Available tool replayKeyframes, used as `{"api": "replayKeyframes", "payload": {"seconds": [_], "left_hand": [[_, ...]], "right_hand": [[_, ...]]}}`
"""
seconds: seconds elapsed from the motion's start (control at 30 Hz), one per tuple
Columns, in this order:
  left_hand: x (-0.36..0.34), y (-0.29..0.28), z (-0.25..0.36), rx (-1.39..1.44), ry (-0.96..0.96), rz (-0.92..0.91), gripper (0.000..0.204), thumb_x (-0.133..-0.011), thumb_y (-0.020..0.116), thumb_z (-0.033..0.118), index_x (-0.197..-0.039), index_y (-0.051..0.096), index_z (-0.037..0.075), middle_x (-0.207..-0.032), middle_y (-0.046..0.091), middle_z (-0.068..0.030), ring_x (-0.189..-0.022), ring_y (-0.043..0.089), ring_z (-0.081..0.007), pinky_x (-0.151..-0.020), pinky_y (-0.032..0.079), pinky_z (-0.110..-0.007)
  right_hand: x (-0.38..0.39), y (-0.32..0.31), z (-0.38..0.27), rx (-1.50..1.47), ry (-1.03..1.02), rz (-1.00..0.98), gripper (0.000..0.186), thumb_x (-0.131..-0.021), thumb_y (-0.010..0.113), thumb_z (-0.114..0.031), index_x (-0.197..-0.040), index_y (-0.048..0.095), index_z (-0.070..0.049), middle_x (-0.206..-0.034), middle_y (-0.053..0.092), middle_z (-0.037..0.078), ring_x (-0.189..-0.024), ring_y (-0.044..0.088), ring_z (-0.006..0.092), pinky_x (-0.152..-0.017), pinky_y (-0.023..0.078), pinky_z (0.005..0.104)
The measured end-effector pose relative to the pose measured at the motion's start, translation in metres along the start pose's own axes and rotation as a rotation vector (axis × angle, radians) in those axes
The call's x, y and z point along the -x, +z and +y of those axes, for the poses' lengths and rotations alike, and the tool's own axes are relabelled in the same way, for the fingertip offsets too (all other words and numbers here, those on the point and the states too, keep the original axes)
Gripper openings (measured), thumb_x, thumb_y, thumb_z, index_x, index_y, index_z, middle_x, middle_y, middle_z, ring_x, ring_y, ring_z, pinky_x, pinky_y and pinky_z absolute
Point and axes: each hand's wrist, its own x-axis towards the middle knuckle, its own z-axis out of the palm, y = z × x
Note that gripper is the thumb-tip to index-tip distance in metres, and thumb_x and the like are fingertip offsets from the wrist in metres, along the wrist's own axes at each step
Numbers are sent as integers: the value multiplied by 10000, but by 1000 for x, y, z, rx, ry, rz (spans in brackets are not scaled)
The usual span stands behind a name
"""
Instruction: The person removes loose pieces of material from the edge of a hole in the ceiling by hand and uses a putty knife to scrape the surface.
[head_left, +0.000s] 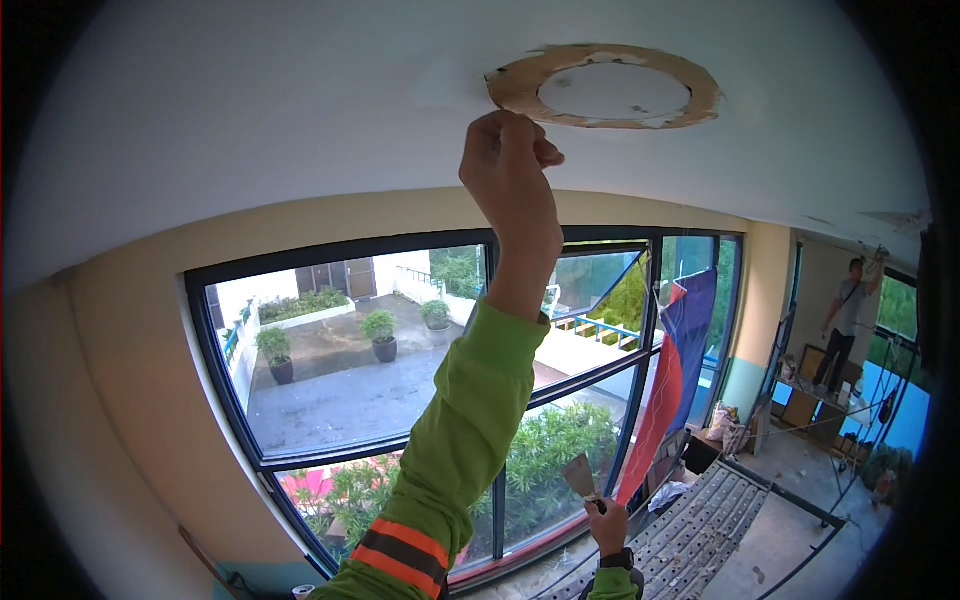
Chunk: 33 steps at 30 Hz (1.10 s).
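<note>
Overhead on the white ceiling (pixel 300 130) is a round patch: a brown, ragged-edged ring (pixel 516 88) around a pale disc (pixel 615 92). My left hand (pixel 512 170), in a green sleeve with an orange and dark band, reaches up to the lower left edge of that ring. Its fingers are curled closed, and whether they pinch anything is hidden. Lower down, at the right, my right hand (pixel 607 527) grips a putty knife (pixel 579 477) by the handle, its flat blade pointing up and left. A dark watch is on that wrist.
Beneath me lies a perforated metal scaffold platform (pixel 690 530) with a dark rail (pixel 785 492). A wide dark-framed window (pixel 340 452) fills the wall ahead, one pane tilted open. Red and blue cloth (pixel 690 340) hangs beside it. Far right, another person (pixel 848 320) stands raised, reaching toward the ceiling.
</note>
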Motion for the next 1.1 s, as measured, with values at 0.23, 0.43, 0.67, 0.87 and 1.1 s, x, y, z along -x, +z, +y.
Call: {"api": "replayKeyframes", "payload": {"seconds": [0.23,0.43,0.67,0.87,1.1], "left_hand": [[42,-49,0,-231,44,-388,174,-891,444,112,-756,501,18,-669,545,-72,-600,521,-130,-610,448,-281],[124,-137,-14,-668,-197,-359,182,-916,565,172,-976,593,3,-939,621,-113,-876,624,-204,-727,503,-326],[257,-215,-58,9,-933,-137,489,-941,559,358,-1249,487,-15,-1077,595,-112,-900,602,-171,-722,508,-268],[284,-231,-55,152,-1201,151,362,-991,437,287,-970,620,-24,-848,639,-109,-729,639,-185,-652,513,-286],[326,-327,-105,141,-1254,517,209,-931,500,225,-862,516,28,-745,556,-117,-568,563,-242,-514,497,-401]], "right_hand": [[-5,0,-1,-93,-193,140,282,-829,659,-261,-953,659,-8,-722,660,139,-572,622,292,-558,491,381],[4,-28,-74,-804,-11,39,242,-915,542,-100,-1136,480,-24,-731,606,51,-519,508,77,-457,414,232],[-20,-49,-190,-347,-287,-55,292,-896,578,-129,-1127,435,-23,-870,649,164,-703,659,226,-589,500,323],[-43,-61,-176,313,-700,-190,270,-868,637,-199,-1072,558,-42,-950,643,198,-891,630,393,-747,512,439],[-85,-214,-386,604,-1403,938,312,-779,715,-98,-1076,623,-78,-1105,573,112,-1049,534,298,-856,399,452]]}}
